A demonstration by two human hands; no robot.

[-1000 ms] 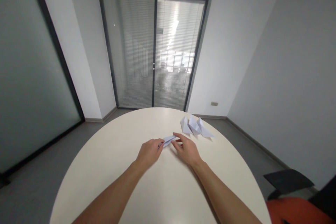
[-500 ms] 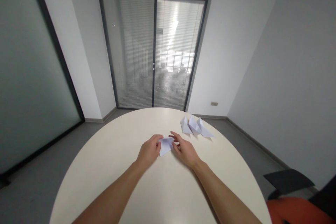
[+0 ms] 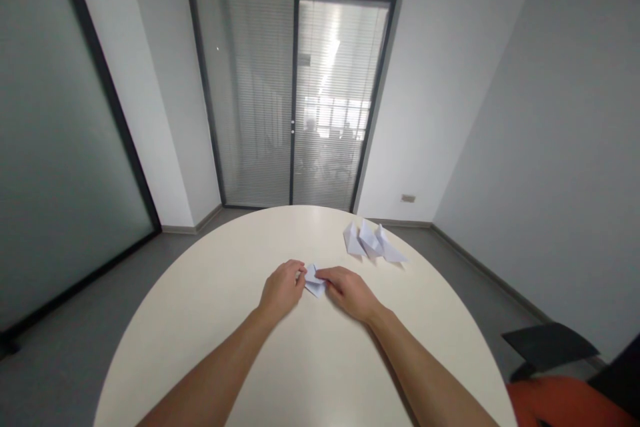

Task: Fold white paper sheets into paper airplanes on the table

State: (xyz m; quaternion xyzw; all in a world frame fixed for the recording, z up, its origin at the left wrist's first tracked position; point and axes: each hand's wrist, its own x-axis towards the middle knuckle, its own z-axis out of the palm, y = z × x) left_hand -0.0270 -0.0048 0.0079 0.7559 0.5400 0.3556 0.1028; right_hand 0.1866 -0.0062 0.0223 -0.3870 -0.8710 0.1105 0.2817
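Observation:
A small folded white paper (image 3: 314, 285) is between my hands over the middle of the round table. My left hand (image 3: 284, 288) pinches its left edge between thumb and fingers. From the right, my right hand (image 3: 349, 290) has its index finger stretched onto the top of the paper, and its thumb is by the right edge. The other right fingers are curled under and partly hidden. A flap lies folded over on the upper part, with a pointed corner below it.
Three folded white paper pieces (image 3: 371, 241) stand in a row at the table's back right. The round cream table (image 3: 210, 320) fills the foreground. An orange and black chair (image 3: 555, 393) stands at the lower right. Glass doors with blinds (image 3: 250, 100) are behind.
The paper's top part has been folded over, so it looks smaller and pointed at the bottom. My right index finger has moved left onto it. The left hand has barely shifted.

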